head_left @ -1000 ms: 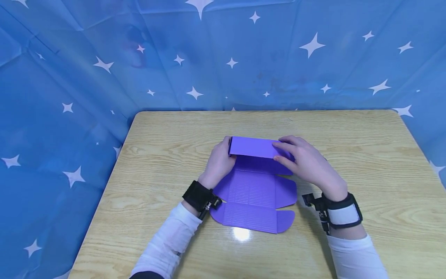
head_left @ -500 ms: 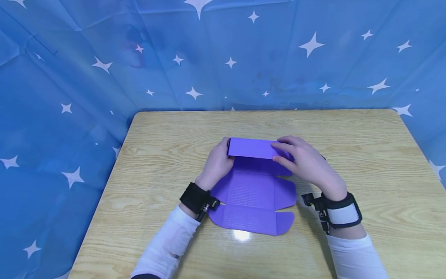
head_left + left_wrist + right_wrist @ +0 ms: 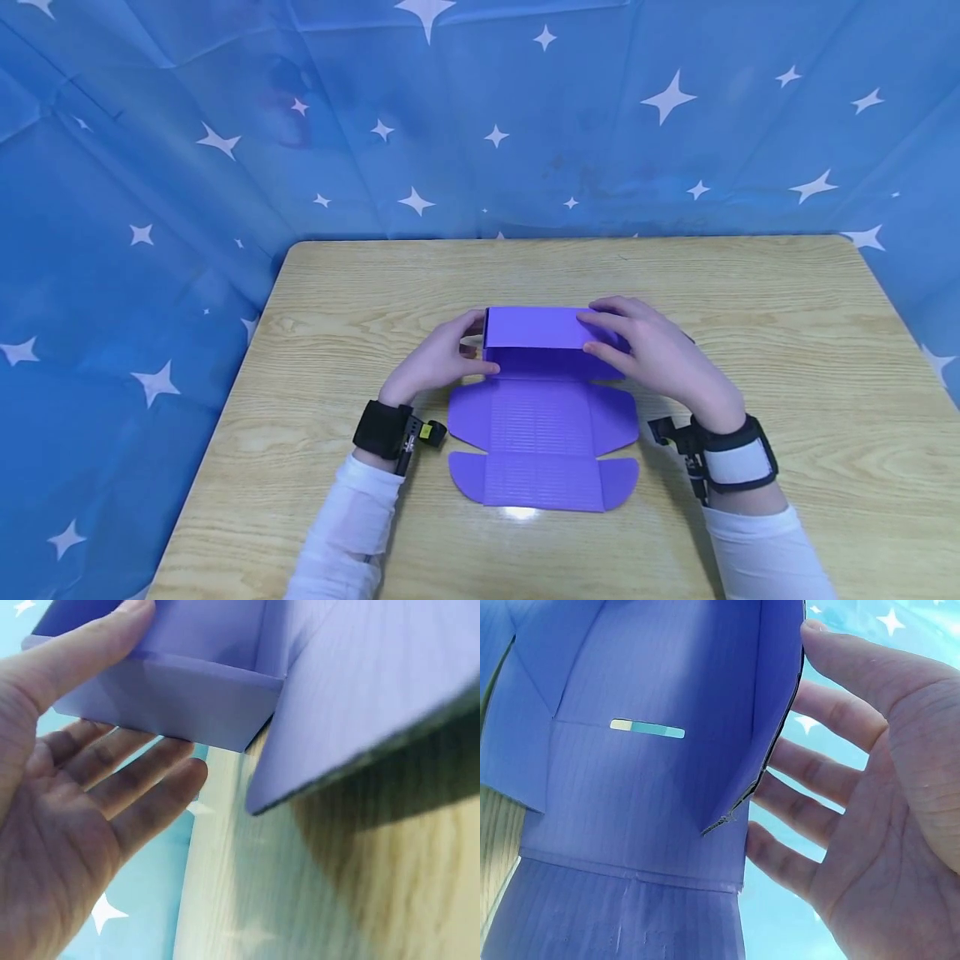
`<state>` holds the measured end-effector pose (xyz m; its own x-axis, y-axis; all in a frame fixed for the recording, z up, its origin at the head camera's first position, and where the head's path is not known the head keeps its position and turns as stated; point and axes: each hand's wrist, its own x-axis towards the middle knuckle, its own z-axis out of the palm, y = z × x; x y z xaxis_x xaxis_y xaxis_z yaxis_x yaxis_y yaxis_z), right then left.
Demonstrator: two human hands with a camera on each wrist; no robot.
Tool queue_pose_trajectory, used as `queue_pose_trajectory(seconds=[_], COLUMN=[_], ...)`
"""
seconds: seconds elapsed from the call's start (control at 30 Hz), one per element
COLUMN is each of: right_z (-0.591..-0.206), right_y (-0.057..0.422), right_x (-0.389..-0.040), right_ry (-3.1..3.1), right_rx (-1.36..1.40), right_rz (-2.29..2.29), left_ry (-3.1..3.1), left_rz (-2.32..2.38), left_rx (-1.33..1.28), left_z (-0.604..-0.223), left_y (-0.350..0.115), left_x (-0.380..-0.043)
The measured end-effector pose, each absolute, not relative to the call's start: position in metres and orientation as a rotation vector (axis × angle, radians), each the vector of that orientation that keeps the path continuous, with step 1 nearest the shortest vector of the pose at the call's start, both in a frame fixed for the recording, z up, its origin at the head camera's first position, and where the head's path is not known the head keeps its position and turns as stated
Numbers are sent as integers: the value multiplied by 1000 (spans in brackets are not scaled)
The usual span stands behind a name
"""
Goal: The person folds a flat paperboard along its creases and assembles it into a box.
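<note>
A purple cardboard box (image 3: 542, 421), partly folded, lies on the table between both hands. Its far part stands up, with a narrow panel (image 3: 536, 327) bent over toward the person; the near part lies flat with rounded flaps (image 3: 618, 483) at the sides. My left hand (image 3: 435, 358) is at the left end, fingers fairly straight and spread. In the left wrist view its thumb overlaps the upper rim and its fingertips meet the lower edge of the end wall (image 3: 172, 697). My right hand (image 3: 663, 354) holds the right end, thumb at the folded edge and fingers behind the panel (image 3: 652, 795).
The box rests on a light wood-grain table (image 3: 360, 292). A blue curtain (image 3: 480, 175) with white stars hangs behind and to the sides. A slot (image 3: 646, 728) runs through one panel in the right wrist view.
My left hand has loosened from the box's left corner, swung left and spread its fingers. The folded panel has come slightly nearer and straightened. My right hand keeps its hold, shifting slightly with it.
</note>
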<state>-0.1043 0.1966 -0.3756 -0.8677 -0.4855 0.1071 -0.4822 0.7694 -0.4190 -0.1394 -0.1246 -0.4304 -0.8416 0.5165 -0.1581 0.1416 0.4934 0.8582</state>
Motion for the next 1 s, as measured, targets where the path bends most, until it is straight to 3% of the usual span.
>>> queue_pose_trajectory(seconds=[0.33,1.0], right_z=[-378,-378], right_y=[192,193], right_x=[-103,-103], right_ry=[2957,2970], right_rx=[-833,-830], right_rz=[-695,-686], left_ry=[2385,2372], left_rz=[1287,1259], left_rx=[641,570], left_z=[-432,-432], left_y=[-130,-131], left_x=[-135,-136])
